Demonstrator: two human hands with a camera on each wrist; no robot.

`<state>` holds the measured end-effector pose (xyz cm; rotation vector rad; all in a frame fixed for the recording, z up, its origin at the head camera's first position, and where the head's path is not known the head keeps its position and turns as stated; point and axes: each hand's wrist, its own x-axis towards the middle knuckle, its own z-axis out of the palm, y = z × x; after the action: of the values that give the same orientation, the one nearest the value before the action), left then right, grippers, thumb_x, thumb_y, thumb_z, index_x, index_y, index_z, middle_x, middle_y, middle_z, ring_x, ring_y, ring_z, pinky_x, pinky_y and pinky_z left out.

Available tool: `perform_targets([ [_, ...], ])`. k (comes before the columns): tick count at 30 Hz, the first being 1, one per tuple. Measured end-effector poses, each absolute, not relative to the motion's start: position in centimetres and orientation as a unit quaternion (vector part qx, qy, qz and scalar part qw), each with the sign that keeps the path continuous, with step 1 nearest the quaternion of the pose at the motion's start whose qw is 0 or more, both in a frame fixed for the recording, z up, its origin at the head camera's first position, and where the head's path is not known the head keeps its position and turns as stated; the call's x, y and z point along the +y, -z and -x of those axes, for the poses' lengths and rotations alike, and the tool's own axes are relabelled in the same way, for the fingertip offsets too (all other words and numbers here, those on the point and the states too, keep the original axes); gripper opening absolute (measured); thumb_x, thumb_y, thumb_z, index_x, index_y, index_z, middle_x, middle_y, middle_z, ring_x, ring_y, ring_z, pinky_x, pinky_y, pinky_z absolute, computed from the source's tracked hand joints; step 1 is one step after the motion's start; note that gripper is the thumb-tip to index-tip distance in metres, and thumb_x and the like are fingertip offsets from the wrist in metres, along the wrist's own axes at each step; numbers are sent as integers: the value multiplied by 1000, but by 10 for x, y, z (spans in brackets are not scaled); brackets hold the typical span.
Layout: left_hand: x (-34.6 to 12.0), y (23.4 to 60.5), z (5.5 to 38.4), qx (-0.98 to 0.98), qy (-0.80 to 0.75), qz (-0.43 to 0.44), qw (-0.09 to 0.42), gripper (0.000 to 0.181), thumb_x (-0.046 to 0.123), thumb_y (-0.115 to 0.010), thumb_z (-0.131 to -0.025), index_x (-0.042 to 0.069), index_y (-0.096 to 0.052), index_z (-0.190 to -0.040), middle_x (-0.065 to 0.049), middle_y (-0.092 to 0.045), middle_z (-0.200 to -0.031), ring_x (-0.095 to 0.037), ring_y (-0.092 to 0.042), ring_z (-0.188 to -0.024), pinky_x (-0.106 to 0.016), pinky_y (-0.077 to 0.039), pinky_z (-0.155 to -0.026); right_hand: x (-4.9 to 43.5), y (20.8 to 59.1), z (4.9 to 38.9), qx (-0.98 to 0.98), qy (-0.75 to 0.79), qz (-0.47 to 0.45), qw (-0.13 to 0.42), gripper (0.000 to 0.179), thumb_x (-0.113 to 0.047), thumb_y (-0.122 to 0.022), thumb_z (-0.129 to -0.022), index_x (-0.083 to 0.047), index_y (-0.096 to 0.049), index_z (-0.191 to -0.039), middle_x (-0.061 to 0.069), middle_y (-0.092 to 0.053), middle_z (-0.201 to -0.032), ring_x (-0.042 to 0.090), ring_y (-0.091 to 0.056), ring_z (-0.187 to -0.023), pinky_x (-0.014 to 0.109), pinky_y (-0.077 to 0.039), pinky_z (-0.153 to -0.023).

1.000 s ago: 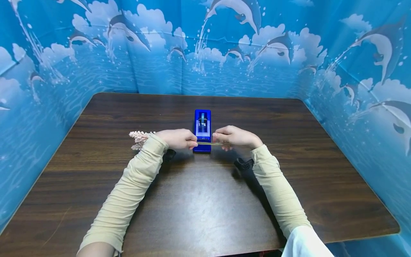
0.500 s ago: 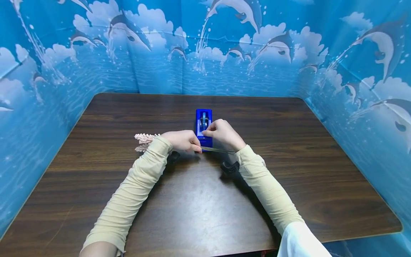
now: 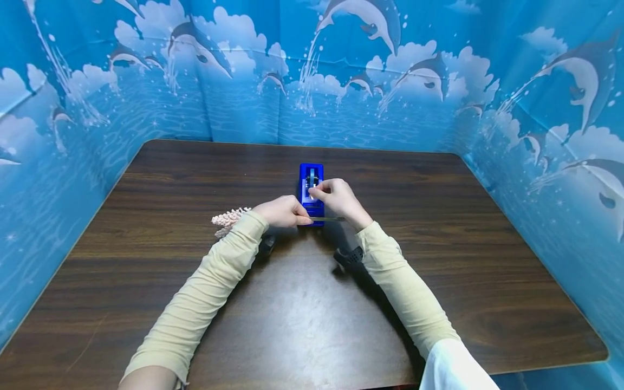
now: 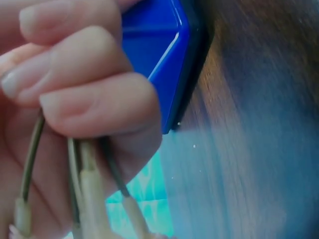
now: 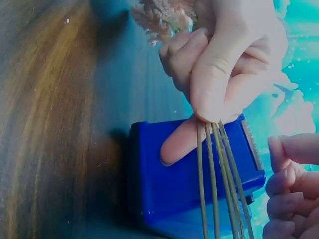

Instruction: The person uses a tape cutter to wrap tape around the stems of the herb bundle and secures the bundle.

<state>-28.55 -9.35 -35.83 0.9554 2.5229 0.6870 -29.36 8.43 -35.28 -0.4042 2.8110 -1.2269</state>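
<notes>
My left hand (image 3: 285,211) grips several thin stems (image 5: 215,164) of artificial flowers between thumb and fingers. Their pale pink flower heads (image 3: 229,219) stick out to the left of that wrist. The stems cross over the near end of a blue tape dispenser (image 3: 312,214) and point right. One left finger extends along the dispenser's blue side in the right wrist view. My right hand (image 3: 341,200) is over the dispenser, near the tape roll (image 3: 312,176). Its thumb and forefinger are brought together close to the toothed cutter (image 5: 252,144); whether tape is between them cannot be made out.
The dispenser stands on a dark wood-grain table (image 3: 292,314). A blue dolphin-print curtain (image 3: 234,103) hangs behind the table and along its sides. Dark wrist devices (image 3: 348,255) hang below both wrists.
My right hand has moved from the stem ends, right of the dispenser, up and left over it, then slightly farther back. The left hand has shifted a little right with the flowers.
</notes>
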Motion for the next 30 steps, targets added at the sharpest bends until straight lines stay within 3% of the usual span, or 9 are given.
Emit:
perform_targets([
  [5, -90, 362, 288, 898, -259, -308, 175, 24, 22, -60, -96, 4, -76, -91, -10, -68, -70, -4, -54, -61, -19, -44, -63, 87, 352, 295, 908, 395, 130, 41, 26, -23, -63, -94, 1, -71, -89, 1, -62, -77, 10, -46, -67, 20, -37, -59],
  [10, -86, 362, 288, 904, -273, -281, 171, 29, 21, -61, -94, 2, -72, -76, -5, -63, -61, -6, -49, -57, -19, -39, -59, 88, 348, 294, 903, 402, 141, 55, 25, -22, -63, -94, 1, -71, -86, 4, -59, -74, 10, -42, -61, 21, -33, -54],
  [13, -84, 361, 288, 908, -275, -271, 161, 33, 22, -62, -93, -1, -69, -71, -8, -63, -61, -7, -47, -56, -20, -37, -57, 89, 346, 292, 899, 404, 153, 67, 26, -22, -62, -94, 1, -71, -86, 9, -60, -74, 10, -40, -60, 22, -30, -53],
  [17, -83, 361, 290, 913, -279, -253, 159, 32, 25, -63, -92, -1, -72, -75, -12, -66, -64, -7, -47, -55, -20, -34, -54, 91, 345, 291, 899, 400, 157, 80, 28, -24, -62, -95, 0, -72, -87, 11, -64, -78, 11, -42, -63, 23, -32, -57],
  [23, -82, 362, 297, 916, -290, -233, 151, 33, 24, -62, -93, -3, -70, -75, 5, -49, -51, -7, -43, -51, -21, -30, -50, 97, 344, 290, 904, 386, 168, 79, 24, -22, -62, -94, -3, -74, -89, 9, -71, -84, 9, -47, -70, 21, -38, -63],
  [30, -75, 366, 304, 916, -303, -226, 134, 29, 24, -61, -93, -1, -73, -84, 5, -52, -52, -6, -47, -52, -20, -36, -52, 98, 343, 291, 901, 378, 199, 75, 27, -22, -63, -94, 0, -72, -83, 5, -59, -71, 9, -42, -63, 22, -32, -58],
])
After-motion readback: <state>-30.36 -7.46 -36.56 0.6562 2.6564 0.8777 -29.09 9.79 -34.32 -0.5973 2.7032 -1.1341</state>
